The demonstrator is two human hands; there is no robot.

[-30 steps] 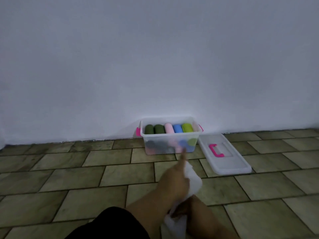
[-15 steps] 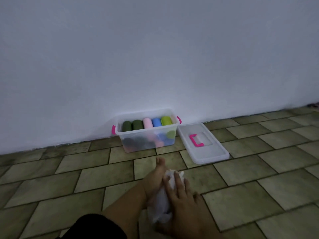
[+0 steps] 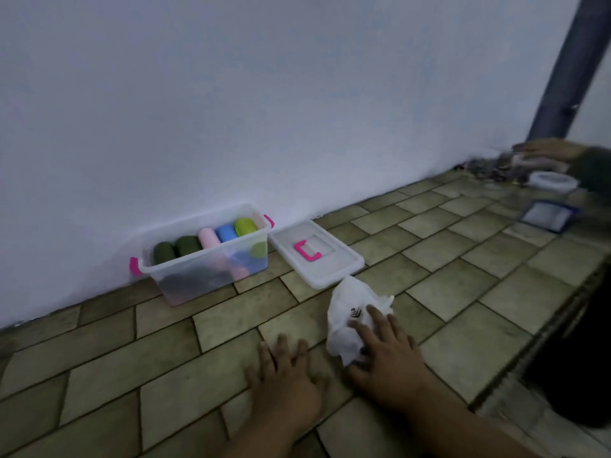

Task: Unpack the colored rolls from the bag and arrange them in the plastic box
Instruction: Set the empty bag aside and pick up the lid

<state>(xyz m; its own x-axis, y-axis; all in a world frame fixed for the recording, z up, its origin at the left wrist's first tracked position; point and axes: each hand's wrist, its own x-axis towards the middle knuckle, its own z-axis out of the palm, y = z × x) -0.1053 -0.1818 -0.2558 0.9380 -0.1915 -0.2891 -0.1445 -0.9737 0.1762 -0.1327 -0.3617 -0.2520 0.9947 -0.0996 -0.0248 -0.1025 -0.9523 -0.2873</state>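
Observation:
A clear plastic box [image 3: 185, 264] with pink latches stands against the white wall. It holds several colored rolls [image 3: 208, 239]: dark green, pink, blue and light green on top, more below. Its lid [image 3: 317, 256] with a pink handle lies on the floor to its right. A crumpled white plastic bag [image 3: 350, 312] lies on the tiles in front of the lid. My right hand [image 3: 386, 355] presses flat on the bag with fingers spread. My left hand [image 3: 284, 375] rests flat on the floor beside it, holding nothing.
The floor is olive tiles [image 3: 132, 358]. At the far right another person's hand [image 3: 545, 150] reaches over a pile of small items, with a white container [image 3: 552, 181] and a dark-framed tray [image 3: 545, 216] nearby. A grey pipe [image 3: 562, 67] runs up the wall.
The view has swung right. My left hand has let go of the bag and dropped flat onto the floor. My right hand has pushed the bag down onto the tiles.

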